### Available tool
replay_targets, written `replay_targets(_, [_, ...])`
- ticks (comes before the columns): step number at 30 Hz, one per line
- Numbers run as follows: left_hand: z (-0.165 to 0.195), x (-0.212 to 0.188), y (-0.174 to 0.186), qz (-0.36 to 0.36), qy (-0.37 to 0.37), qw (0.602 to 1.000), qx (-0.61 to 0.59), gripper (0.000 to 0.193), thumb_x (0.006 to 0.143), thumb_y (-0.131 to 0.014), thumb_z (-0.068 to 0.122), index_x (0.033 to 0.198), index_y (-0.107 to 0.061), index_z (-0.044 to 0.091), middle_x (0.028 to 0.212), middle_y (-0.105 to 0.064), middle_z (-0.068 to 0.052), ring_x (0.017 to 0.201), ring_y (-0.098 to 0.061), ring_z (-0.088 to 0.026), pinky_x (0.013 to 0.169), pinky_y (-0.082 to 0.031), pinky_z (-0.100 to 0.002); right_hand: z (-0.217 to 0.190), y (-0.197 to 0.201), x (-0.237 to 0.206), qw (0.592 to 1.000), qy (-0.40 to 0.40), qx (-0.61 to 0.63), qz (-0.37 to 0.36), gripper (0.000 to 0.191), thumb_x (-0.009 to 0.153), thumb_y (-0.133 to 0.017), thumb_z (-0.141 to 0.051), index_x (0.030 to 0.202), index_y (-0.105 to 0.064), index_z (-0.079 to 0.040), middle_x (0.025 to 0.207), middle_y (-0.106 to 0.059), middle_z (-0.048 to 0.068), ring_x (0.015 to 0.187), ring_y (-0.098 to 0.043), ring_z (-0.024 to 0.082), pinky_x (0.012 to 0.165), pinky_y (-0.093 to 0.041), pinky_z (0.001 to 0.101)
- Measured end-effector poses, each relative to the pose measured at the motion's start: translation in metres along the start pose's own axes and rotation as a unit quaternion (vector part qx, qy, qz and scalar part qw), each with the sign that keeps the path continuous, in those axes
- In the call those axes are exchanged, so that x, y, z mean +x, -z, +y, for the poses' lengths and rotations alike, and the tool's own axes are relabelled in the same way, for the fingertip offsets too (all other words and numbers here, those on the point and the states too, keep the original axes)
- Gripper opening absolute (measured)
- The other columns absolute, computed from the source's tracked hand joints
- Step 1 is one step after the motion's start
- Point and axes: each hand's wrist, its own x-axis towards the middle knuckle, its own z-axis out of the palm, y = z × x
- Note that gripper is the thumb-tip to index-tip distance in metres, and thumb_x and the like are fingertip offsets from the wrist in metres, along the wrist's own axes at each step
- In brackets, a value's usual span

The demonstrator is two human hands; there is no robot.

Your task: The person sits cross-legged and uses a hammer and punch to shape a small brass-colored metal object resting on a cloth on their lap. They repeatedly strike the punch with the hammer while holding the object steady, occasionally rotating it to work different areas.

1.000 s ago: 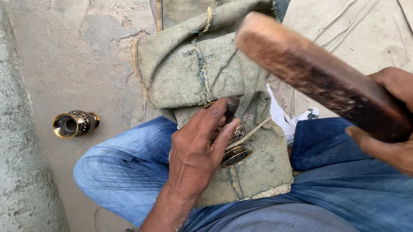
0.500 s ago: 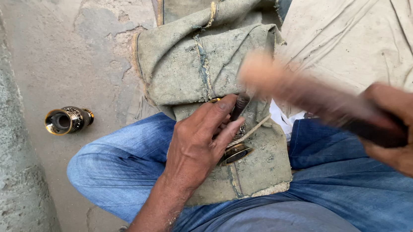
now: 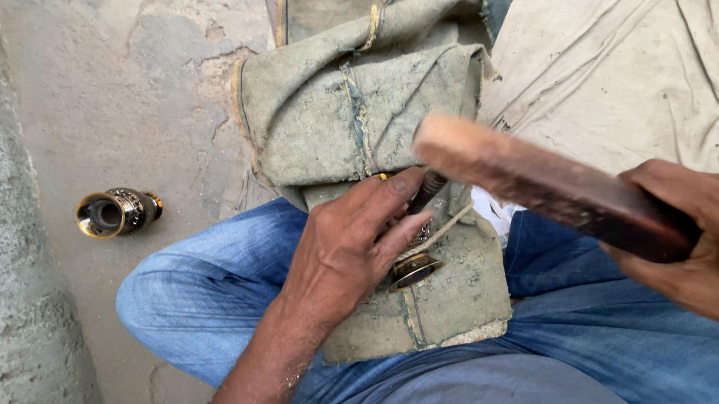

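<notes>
Left hand pinching, seemingly, brass fitting

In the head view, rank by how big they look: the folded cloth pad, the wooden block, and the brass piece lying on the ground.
1. Folded cloth pad.
2. Wooden block, though it is nearer the camera.
3. Brass piece on the ground, plainly smallest.

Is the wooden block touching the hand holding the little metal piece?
Apart. In the head view, the wooden block sits above the left hand, with a clear gap of cloth between them.
</notes>
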Motion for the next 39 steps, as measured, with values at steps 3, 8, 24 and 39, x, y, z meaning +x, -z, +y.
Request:
replay_targets(3, [-0.001,0.000,0.002,-0.012,0.006,1.000,-0.006,0.042,0.094,-0.078,0.019,0.132,-0.064,0.009,0.098,-0.072,-0.010,0.080,-0.073,-0.021,0.068,-0.061,-0.034,-0.006,0.000,-0.001,1.000,0.006,0.001,0.013,0.043,0.078,-0.092,-0.026,0.111,-0.067,-0.016,0.066,-0.060,0.001,0.052,-0.064,0.012,0.048,-0.053,0.0274])
replay_targets(8, [-0.002,0.002,0.005,-0.026,-0.001,1.000,-0.004,0.041,0.094,-0.078,0.020,0.132,-0.064,0.011,0.097,-0.071,-0.009,0.078,-0.072,-0.021,0.068,-0.059,-0.035,-0.009,0.003,-0.002,0.999,-0.032,0.008,0.013,0.036,0.076,-0.092,-0.022,0.105,-0.072,-0.016,0.060,-0.063,0.004,0.050,-0.064,0.016,0.049,-0.054,0.0323])
replay_targets(24, [-0.003,0.010,0.014,-0.065,-0.024,0.998,0.003,0.043,0.093,-0.078,0.021,0.132,-0.064,0.013,0.092,-0.068,-0.008,0.077,-0.069,-0.025,0.066,-0.055,-0.039,-0.003,-0.013,-0.004,0.999,0.001,-0.031,-0.007,0.037,0.074,-0.088,-0.028,0.103,-0.069,-0.014,0.063,-0.063,0.001,0.052,-0.065,0.010,0.052,-0.056,0.0266])
replay_targets(39, [-0.009,0.014,0.017,-0.096,-0.021,0.995,-0.001,0.043,0.092,-0.078,0.024,0.132,-0.066,0.014,0.096,-0.071,-0.008,0.077,-0.072,-0.025,0.067,-0.058,-0.039,0.019,-0.034,-0.009,0.993,0.044,0.098,0.056,0.042,0.070,-0.088,-0.020,0.103,-0.065,-0.010,0.066,-0.061,0.004,0.051,-0.062,0.015,0.049,-0.053,0.0321])
